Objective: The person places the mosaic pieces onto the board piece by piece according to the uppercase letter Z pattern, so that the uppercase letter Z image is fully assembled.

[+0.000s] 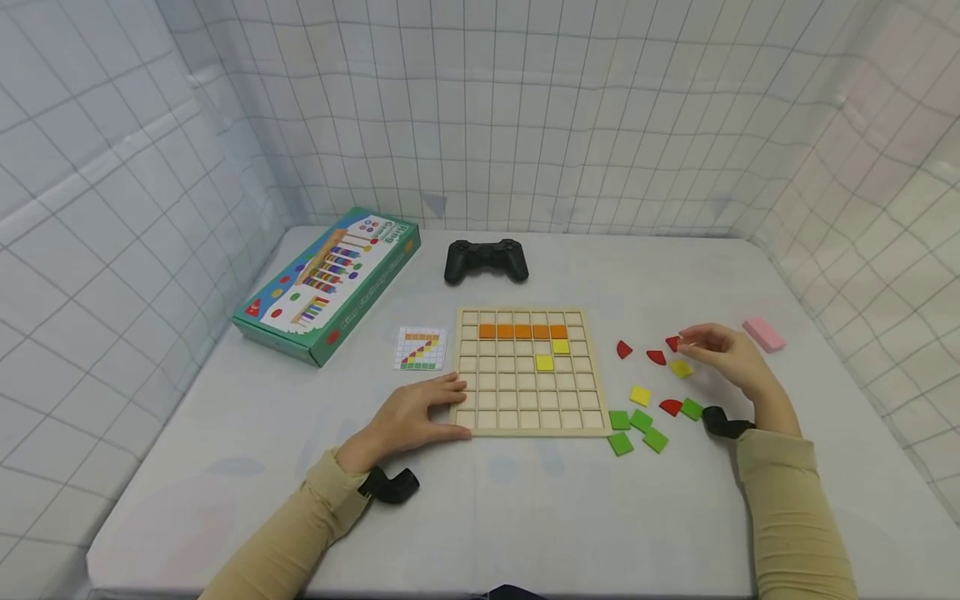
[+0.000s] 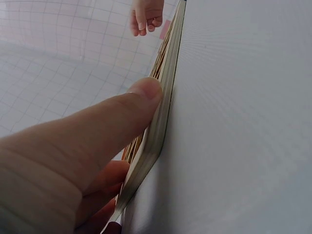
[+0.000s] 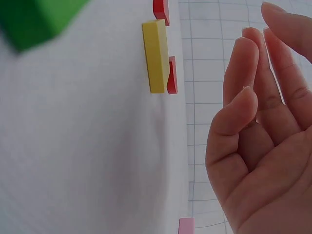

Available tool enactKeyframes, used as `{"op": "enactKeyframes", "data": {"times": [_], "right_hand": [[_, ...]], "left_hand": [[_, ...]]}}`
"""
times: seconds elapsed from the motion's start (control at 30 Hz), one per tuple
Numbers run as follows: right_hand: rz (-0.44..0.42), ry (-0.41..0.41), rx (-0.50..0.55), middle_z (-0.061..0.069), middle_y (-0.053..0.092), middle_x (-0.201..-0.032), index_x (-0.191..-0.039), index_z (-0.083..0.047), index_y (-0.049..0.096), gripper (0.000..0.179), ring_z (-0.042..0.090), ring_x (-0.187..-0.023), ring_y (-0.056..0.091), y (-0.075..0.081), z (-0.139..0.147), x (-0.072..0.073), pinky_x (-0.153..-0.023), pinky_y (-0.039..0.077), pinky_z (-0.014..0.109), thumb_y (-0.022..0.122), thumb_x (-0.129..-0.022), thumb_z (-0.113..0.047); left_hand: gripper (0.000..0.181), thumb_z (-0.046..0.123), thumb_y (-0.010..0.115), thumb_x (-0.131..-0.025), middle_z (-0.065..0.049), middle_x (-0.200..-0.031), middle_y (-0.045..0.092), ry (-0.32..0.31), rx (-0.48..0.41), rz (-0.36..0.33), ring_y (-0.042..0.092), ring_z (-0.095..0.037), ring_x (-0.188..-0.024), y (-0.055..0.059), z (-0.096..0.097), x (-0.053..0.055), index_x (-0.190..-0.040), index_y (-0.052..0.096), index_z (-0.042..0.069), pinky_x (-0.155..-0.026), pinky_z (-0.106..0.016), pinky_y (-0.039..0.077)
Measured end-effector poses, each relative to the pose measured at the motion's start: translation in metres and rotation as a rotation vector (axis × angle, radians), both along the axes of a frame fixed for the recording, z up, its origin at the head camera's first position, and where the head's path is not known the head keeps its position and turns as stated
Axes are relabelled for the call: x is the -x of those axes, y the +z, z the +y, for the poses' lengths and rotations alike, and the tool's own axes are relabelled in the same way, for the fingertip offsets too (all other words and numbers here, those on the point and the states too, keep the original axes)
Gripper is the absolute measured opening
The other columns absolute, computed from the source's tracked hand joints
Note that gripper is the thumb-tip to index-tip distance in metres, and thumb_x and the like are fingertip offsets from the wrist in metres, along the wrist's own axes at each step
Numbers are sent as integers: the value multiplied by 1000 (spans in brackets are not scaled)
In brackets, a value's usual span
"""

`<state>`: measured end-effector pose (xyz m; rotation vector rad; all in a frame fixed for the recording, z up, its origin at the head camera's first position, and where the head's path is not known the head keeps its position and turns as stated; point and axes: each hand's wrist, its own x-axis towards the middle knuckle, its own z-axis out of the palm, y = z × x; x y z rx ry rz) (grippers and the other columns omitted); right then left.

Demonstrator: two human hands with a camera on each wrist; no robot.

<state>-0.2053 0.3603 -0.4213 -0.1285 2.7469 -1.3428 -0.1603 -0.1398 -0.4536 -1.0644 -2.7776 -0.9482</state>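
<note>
Orange tiles (image 1: 522,332) form a row across the upper part of a pale gridded board (image 1: 508,382) at the middle of the table, with two yellow tiles (image 1: 544,362) set diagonally beneath the row's right end. The left hand (image 1: 408,414) spans the board's near-left corner, thumb at the near edge and fingers along the left side, spread apart and resting on it rather than clenched. At right, the right hand (image 1: 723,357) hovers with fingers loosely bent and the thumb well apart, holding nothing visible, its fingertips just beside a red quarter-round piece (image 1: 672,343) and near a loose yellow tile (image 1: 681,369). Green tiles (image 1: 620,444) lie scattered by the board's near-right corner; a printed pattern card (image 1: 419,347) lies just left of the board. The pieces look thin and close together, so a good pickup would probably mean pinching one by opposite edges, without nudging its neighbours, and turning it square over a cell before lowering it flat. Light pressure from the left hand should suffice to steady the board; pushing harder could jolt tiles already seated.
</note>
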Motion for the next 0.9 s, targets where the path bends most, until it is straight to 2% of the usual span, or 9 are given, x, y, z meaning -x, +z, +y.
{"op": "enactKeyframes", "data": {"times": [0.17,0.4,0.67,0.9], "right_hand": [[-17,12,-22,-10,61,-102,-121,-5,57,42,8,-89,54,-1,3,-1,-77,44,21,61,-92,-34],[-92,7,-78,2,57,-110,-126,-6,54,50,16,-93,49,-4,8,-1,-77,41,28,61,-91,-40],[-138,30,-84,11,58,-115,-127,-6,53,52,13,-95,52,-10,14,0,-73,42,28,63,-89,-40],[-127,51,-77,10,60,-113,-123,-6,57,48,15,-90,53,-12,14,0,-67,44,25,68,-86,-35]], "left_hand": [[62,48,76,-74,-2,-130,57,4,2,0,45,-17,-128,1,-1,-1,-118,67,6,-105,-34,37],[63,51,74,-74,-2,-130,57,0,8,3,45,-18,-128,1,-1,-1,-118,67,6,-105,-34,38],[63,51,74,-74,-2,-130,57,-1,10,1,44,-17,-128,1,0,-1,-118,67,6,-105,-34,37],[62,49,75,-74,-4,-129,57,-12,2,29,46,-19,-127,1,0,-1,-118,67,6,-104,-35,39]]}}
